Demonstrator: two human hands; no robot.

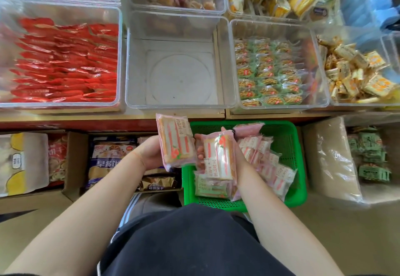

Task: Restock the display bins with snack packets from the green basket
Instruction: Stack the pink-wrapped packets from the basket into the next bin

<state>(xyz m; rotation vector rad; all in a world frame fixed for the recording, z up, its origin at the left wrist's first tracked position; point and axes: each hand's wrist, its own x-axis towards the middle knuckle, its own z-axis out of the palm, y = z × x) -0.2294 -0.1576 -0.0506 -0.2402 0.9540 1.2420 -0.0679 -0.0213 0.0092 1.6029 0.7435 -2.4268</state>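
**Pink packets held over the basket, middle bin bare**

Clear display bins line the shelf's front edge. The bin of red packets (62, 61) sits toward the left end, the bin of green-wrapped snacks (268, 74) right of centre, and between them stands the bare clear bin (179, 67), nothing in it. Below the shelf's front edge, the green basket (287, 137) holds a loose heap of pink snack packets (268, 163). Over the basket's left side, the left hand (151, 152) curls its fingers round one pink packet (176, 143), held upright. Just beside it, the right hand (236, 158) grips a second pink packet (218, 156) across its width.
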